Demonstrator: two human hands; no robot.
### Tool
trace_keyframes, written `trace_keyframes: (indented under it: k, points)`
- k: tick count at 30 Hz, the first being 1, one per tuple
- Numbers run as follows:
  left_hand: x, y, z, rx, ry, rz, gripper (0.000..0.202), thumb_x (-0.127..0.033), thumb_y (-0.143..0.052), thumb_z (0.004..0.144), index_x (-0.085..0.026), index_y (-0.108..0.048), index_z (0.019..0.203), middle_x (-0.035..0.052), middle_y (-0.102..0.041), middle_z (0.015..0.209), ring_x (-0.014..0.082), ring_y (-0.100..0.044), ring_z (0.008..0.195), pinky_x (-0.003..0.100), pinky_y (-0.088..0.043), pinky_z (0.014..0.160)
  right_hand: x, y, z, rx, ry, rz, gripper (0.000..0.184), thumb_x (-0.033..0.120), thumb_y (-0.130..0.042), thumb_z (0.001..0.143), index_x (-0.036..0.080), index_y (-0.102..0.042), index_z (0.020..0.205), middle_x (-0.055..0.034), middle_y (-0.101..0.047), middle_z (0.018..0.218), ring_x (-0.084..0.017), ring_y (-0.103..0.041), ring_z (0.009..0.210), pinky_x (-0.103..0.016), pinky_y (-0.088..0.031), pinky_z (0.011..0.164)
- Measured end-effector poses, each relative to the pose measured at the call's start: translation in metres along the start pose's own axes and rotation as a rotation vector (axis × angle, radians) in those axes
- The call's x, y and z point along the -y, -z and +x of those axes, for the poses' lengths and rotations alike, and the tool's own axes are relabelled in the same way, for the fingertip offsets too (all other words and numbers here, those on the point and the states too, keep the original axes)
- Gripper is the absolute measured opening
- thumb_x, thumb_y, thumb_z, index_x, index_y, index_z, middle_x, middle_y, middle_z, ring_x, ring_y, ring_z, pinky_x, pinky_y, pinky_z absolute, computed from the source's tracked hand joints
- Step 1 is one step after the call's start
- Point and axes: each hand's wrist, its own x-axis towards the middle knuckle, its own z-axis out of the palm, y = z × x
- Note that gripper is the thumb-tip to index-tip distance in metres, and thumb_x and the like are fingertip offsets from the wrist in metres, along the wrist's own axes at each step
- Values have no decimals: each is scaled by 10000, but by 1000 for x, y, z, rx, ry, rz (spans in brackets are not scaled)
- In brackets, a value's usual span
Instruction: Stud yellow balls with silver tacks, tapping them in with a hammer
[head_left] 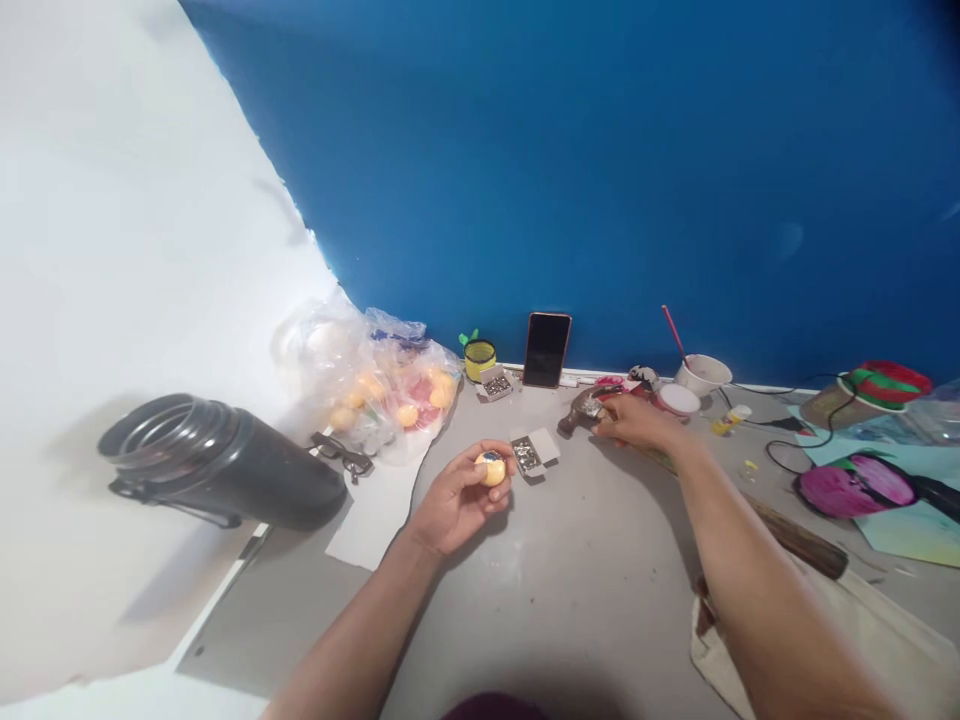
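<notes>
In my left hand (465,490) is a small yellow-orange ball (493,468) with a dark patch on its top, held between curled fingers and thumb. My right hand (634,420) is at the neck of a hammer (799,537), its fingers bent close behind the dark metal head. A small shiny silvery spot shows by the fingertips; I cannot make out what it is. The wooden handle runs back to the right beneath my forearm. Between my hands lies an opened small box (526,455) of shiny metal pieces.
Left stand a dark open bottle (225,460) and a clear plastic bag (390,385) of yellow and reddish balls. A phone (547,349) leans on the blue wall, near a second small box (496,383). On the right are a white bowl (703,376) and painted pieces (855,487).
</notes>
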Motion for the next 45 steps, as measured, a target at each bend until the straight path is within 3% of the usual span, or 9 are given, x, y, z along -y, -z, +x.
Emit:
trace_keyframes:
  k: [9,15,21,24,28,31,33,37,45]
  points:
    - [3,-3,-1,8,27,111,224,-264,-755,788,-160,-641,951,33,-565,854,34,-370,546,221,-243,528,7,-5,1,-26,-93,-383,230,414,-727,702,211,-621,723,-69,-703,812,-261,-674,796,-294,-400,600]
    - [5,-1,-2,36,50,219,210,-282,-753,817,-154,-642,941,25,-557,851,34,-357,549,224,-249,532,17,-4,-6,-6,-125,-421,190,333,-736,705,201,-660,818,-93,-717,877,-269,-684,849,-298,-421,627]
    - [2,0,0,-56,-35,231,263,-314,-785,791,-160,-629,937,22,-573,869,48,-415,574,216,-297,534,20,-3,-10,-1,-130,-440,209,281,-751,728,165,-700,893,-137,-730,960,-285,-694,892,-301,-423,648]
    - [0,3,5,-152,-120,184,289,-382,-755,801,-156,-622,924,33,-589,858,67,-453,576,218,-314,515,35,-4,-18,-110,-101,-503,193,291,-696,816,154,-716,950,-170,-732,1041,-301,-689,948,-316,-441,681]
    - [1,8,12,-302,-127,255,239,-335,-726,753,-160,-598,854,17,-591,777,73,-450,534,213,-301,494,70,-23,-29,-349,139,-480,248,265,-484,984,206,-723,1008,-127,-730,1124,-254,-659,1036,-297,-448,757]
    - [4,9,13,-396,-144,439,205,-313,-695,741,-173,-599,856,3,-600,755,75,-448,523,220,-319,505,90,-48,-31,-221,389,-474,221,303,-520,978,234,-729,1000,-92,-739,1104,-247,-628,1080,-287,-449,792]
    - [6,8,13,-437,-169,608,181,-297,-676,752,-182,-610,875,-22,-574,696,78,-434,508,224,-316,507,96,-64,-28,-153,434,-493,204,255,-532,956,228,-730,999,-96,-741,1090,-247,-621,1078,-288,-451,798]
    - [9,5,9,-448,-204,857,131,-274,-635,788,-197,-615,891,-73,-455,558,87,-364,458,227,-282,478,96,-80,-20,-127,410,-534,232,177,-522,920,204,-737,1005,-117,-744,1081,-268,-628,1081,-304,-460,779]
    - [13,4,5,-464,-256,953,140,-238,-590,793,-205,-590,929,-72,-482,610,88,-369,482,223,-319,512,107,-79,-15,-49,325,-520,249,186,-563,869,215,-775,996,-133,-757,1083,-289,-673,1057,-320,-460,768]
